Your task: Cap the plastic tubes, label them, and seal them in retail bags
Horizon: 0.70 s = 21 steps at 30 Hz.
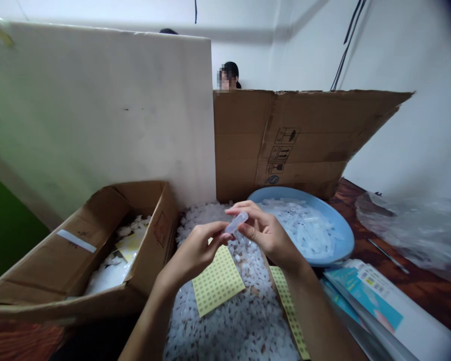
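Observation:
In the middle of the view, my left hand [206, 245] pinches a small translucent plastic tube [236, 224] by its lower end. My right hand [263, 228] curves around the tube's upper end, thumb and fingers apart; whether they touch it I cannot tell. Below my hands lies a yellow sheet of small round dark-dotted stickers [218, 283]. It rests on a heap of small white translucent plastic pieces [233, 331]. Another yellow sticker sheet [288, 311] lies partly under my right forearm. Behind my right hand is a blue basin [344, 238] holding many clear plastic tubes [304, 228].
An open cardboard box [150, 250] with white scraps stands at left. A white panel [108, 110] and a cardboard sheet [244, 145] stand upright behind. At right are clear plastic bags [409, 225], a thin metal rod [389, 255] and printed packaging [394, 306]. A person's head shows beyond.

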### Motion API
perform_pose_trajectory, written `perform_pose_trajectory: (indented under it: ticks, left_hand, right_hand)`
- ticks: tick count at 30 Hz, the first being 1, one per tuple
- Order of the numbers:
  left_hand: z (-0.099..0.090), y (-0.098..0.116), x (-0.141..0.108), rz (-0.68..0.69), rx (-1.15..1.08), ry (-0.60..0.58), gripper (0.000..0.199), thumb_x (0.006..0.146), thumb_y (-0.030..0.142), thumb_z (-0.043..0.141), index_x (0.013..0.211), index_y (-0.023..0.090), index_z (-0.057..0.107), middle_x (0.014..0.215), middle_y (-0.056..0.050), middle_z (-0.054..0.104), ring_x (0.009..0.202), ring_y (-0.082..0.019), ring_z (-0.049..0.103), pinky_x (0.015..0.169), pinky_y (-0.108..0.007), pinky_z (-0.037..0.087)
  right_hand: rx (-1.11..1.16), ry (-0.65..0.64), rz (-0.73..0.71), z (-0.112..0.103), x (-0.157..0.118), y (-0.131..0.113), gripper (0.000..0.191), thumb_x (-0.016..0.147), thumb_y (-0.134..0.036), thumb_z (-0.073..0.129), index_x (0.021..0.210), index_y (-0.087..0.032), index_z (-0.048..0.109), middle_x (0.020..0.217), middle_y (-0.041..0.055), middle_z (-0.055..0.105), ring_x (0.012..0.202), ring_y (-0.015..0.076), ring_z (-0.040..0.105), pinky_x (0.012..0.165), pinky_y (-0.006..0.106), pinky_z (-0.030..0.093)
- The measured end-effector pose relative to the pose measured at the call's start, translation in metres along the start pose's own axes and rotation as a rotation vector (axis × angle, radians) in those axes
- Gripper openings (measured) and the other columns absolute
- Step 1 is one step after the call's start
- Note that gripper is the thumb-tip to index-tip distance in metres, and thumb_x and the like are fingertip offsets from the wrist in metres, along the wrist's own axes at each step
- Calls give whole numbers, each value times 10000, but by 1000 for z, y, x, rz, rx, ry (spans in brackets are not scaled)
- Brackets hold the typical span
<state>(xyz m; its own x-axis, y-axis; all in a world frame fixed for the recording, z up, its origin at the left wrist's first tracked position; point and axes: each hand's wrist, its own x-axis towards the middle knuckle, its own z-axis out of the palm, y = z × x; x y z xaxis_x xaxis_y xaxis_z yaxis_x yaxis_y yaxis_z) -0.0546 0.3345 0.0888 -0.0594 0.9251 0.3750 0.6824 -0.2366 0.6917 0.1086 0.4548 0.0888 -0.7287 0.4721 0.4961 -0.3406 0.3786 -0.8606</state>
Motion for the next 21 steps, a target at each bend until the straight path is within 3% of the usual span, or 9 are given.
perform_pose_trajectory:
  ticks: [2,4,6,8,10,12,15,21]
  left_hand:
    - [2,4,0,-15,-37,-50,281,1003,359,563,893,170,740,794,-39,723,711,-168,649,655,-262,500]
    - [5,7,1,-40,-30,22,248,930,393,673,840,169,730,743,-20,702,677,-163,628,634,-256,485]
    - [9,7,2,-62,-35,113,228,868,402,745,850,175,729,742,-5,703,681,-163,628,634,-252,477]
    - [13,6,4,-76,-78,130,203,860,383,752,848,182,730,767,-4,725,713,-173,652,664,-258,485]
    - [18,5,5,-108,-114,150,194,852,369,760,800,186,724,771,-6,742,726,-182,671,684,-265,486]
    - [25,4,6,-173,-82,243,233,830,382,782,736,187,698,736,-4,739,687,-180,665,647,-261,461]
    - [41,0,6,-230,100,423,268,837,398,774,699,197,663,711,-7,736,648,-184,646,616,-272,417]
    - [66,-11,3,-103,543,628,178,883,323,736,772,209,656,740,-23,758,656,-199,662,843,-374,424]
  right_hand:
    - [102,-71,40,0,-2,2,352,945,-496,668,1234,-305,734,1253,75,697,1189,256,644,971,394,556]
    - [192,-59,88,2,-3,5,363,911,-519,707,1186,-286,750,1132,76,757,1079,265,703,917,423,588]
    - [230,17,84,6,-3,9,336,860,-522,767,1066,-256,773,1017,72,781,975,261,730,856,415,605]
    - [223,99,64,10,-3,12,299,824,-486,813,987,-240,769,965,65,782,935,248,730,817,386,603]
    - [207,180,47,13,-1,14,272,796,-434,848,943,-226,753,936,60,777,914,232,724,819,367,591]
    - [196,268,36,17,1,17,281,757,-401,883,904,-216,729,900,52,771,886,219,720,833,358,577]
    - [195,394,58,24,4,24,324,728,-415,893,876,-213,688,872,48,756,869,222,724,813,355,575]
    - [179,599,88,43,6,37,340,753,-429,849,856,-209,611,820,29,693,777,196,682,720,323,562]
